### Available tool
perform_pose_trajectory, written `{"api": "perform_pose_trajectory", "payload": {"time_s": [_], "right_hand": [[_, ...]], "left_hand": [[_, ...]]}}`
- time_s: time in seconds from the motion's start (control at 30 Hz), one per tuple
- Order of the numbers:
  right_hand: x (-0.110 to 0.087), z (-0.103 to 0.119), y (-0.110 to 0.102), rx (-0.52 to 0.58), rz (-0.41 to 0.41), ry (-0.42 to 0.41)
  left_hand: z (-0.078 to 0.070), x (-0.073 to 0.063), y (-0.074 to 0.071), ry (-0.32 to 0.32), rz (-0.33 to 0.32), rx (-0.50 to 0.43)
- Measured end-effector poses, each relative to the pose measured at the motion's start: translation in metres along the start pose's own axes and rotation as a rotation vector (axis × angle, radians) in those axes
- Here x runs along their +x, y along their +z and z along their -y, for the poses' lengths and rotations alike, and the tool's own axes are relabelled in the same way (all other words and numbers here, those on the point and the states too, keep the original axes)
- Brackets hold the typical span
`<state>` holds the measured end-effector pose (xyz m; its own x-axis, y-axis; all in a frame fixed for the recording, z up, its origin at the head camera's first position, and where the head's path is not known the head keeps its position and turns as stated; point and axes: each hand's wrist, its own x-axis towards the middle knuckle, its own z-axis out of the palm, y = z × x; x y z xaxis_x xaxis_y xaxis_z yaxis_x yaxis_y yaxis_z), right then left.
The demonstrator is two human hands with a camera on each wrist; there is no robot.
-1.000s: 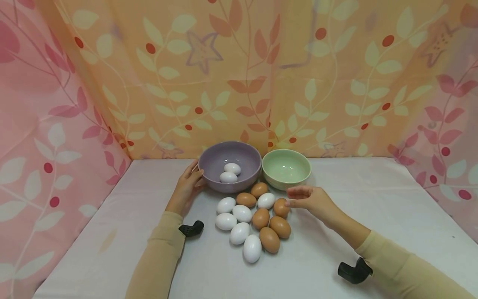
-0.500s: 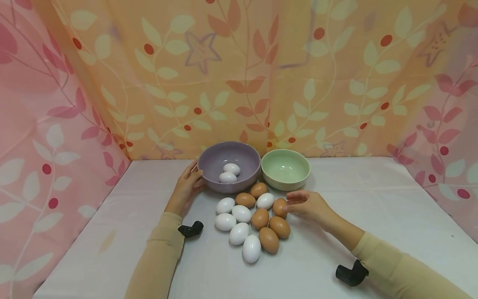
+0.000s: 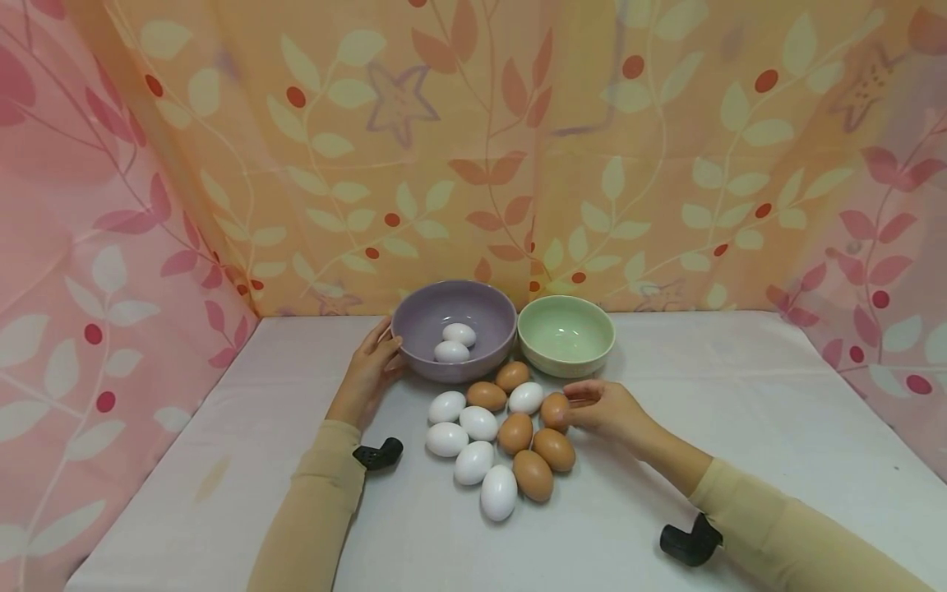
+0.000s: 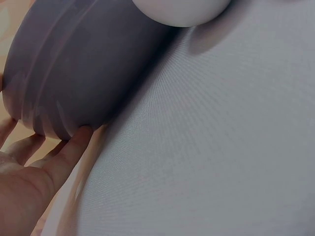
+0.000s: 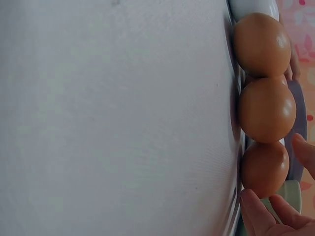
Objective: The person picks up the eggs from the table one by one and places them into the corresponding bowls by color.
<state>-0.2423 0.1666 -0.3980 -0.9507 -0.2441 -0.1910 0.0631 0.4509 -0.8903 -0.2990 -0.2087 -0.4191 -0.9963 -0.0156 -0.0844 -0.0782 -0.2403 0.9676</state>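
Several white and brown eggs lie bunched on the white cloth before two bowls. My left hand [image 3: 364, 370] rests its fingertips against the outer left wall of the purple bowl [image 3: 410, 362]; the left wrist view shows those fingers [image 4: 74, 150] spread and nearly straight. Two white eggs [image 3: 452, 352] lie inside this bowl. My right hand [image 3: 610, 409] is at the rightmost brown egg [image 3: 553, 409]. One fingertip meets that egg in the right wrist view, and another digit [image 5: 304, 150] stands a little off it.
A pale green bowl [image 3: 536, 349] stands against the purple bowl's right side. Other brown eggs [image 3: 555, 450] and white eggs [image 3: 499, 493] sit close together, some touching. Patterned fabric [image 3: 473, 164] hangs behind the table. White cloth [image 3: 777, 395] extends to the right.
My right hand has moved slightly left and down, closer to the rightmost brown egg. The left hand, the bowls and the eggs stay where they were.
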Motion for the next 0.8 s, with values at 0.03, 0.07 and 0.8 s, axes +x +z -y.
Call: {"api": "perform_pose_trajectory", "payload": {"time_s": [0.03,0.07,0.8], "right_hand": [[0.0008,-0.0005,0.0007,-0.005,0.000,0.000],[0.0014,-0.0008,0.0014,-0.008,-0.001,0.001],[0.0078,0.0013,0.0095,-0.063,-0.021,-0.018]], "left_hand": [[0.0001,0.0000,-0.0001,0.000,-0.001,0.000],[0.0001,0.0000,-0.0001,0.000,-0.001,-0.001],[-0.0010,-0.0006,0.0000,0.018,0.011,0.008]]}}
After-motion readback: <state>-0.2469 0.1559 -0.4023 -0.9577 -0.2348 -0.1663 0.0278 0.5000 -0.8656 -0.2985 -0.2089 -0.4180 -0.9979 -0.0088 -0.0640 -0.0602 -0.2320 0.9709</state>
